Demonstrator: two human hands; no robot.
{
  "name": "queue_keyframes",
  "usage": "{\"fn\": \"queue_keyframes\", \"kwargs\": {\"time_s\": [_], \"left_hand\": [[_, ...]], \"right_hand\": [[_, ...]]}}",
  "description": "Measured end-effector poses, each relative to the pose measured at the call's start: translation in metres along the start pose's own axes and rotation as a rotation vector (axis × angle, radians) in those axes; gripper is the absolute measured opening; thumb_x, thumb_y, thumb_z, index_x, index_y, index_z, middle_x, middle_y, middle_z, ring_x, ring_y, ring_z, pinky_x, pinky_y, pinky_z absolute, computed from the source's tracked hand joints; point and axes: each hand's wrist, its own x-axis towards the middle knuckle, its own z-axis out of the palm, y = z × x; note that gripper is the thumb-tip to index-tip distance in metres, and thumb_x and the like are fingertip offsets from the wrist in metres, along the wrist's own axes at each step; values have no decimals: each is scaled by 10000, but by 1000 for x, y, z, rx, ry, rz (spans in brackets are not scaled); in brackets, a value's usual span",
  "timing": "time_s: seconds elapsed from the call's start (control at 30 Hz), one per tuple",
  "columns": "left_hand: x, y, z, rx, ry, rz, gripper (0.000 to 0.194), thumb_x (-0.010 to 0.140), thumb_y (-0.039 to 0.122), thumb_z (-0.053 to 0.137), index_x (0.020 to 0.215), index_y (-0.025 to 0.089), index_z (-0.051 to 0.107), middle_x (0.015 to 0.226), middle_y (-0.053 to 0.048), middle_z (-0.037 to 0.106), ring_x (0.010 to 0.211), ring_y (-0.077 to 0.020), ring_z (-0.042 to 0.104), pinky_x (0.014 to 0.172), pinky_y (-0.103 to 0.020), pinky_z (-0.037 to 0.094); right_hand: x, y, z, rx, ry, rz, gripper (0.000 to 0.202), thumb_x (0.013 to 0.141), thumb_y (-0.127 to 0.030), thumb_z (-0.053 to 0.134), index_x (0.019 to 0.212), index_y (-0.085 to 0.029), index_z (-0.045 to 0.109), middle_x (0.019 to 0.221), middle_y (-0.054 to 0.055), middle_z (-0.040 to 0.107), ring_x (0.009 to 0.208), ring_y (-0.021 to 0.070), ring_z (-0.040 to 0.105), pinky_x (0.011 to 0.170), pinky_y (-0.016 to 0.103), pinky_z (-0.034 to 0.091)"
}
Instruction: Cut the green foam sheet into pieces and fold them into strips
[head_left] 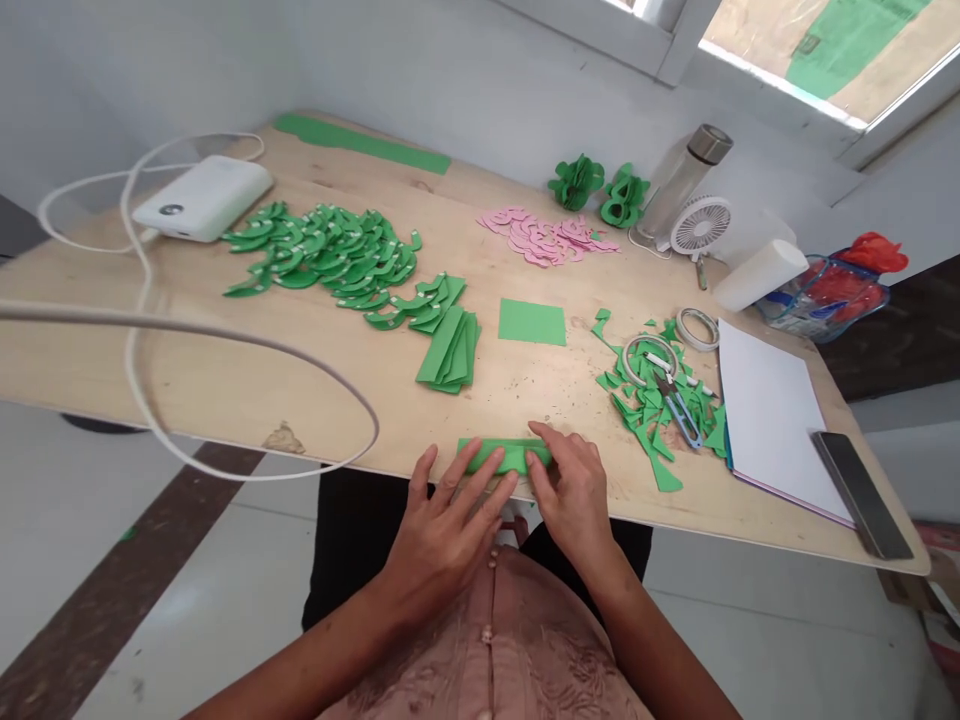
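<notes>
A folded strip of green paper (511,460) lies along the table's front edge, under both hands. My left hand (450,520) rests over its left part with the fingers stretched out and spread. At the strip's right end is my right hand (574,490), its thumb and index finger touching the paper from either side. Just beyond, a flat green rectangle (532,322) lies by itself. A stack of folded green papers (452,350) sits to its left, beside a large pile of curved green cut-outs (322,250) bearing small white patches.
Green scraps (660,440) lie at right with thread snips (679,408) and tape rolls (697,328). Beyond are pink cut-outs (544,238), a bottle (686,185) and a small fan (700,226). White paper (776,420) and a phone (862,495) lie far right. A white cable (300,350) loops at left.
</notes>
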Motion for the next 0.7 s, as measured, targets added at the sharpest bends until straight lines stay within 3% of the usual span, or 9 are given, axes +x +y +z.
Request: {"fn": "queue_keyframes", "kwargs": {"time_s": [0.2,0.33,0.7], "left_hand": [[-8,-5,5,31,-20,-41,392,882,269,541,1273,262,559,1321,-89,599,1365,-284,388,1148,-564,159],[-10,-6,5,45,-25,-54,402,878,269,547,1280,270,555,1334,-88,588,1370,-281,380,1150,-553,160],[-10,1,11,37,0,-75,426,897,285,519,1312,185,531,1270,-82,636,1388,-264,348,1173,-539,93]], "right_hand": [[3,0,-9,75,-37,13,335,934,-282,476,1246,-203,570,971,78,695,818,217,599,790,387,445],[-2,5,-16,134,-63,6,377,923,-277,495,1294,-223,539,872,56,667,812,216,593,763,377,475],[-5,4,-4,4,19,-57,329,917,-172,474,1231,-193,567,829,57,656,735,207,542,716,381,419]]}}
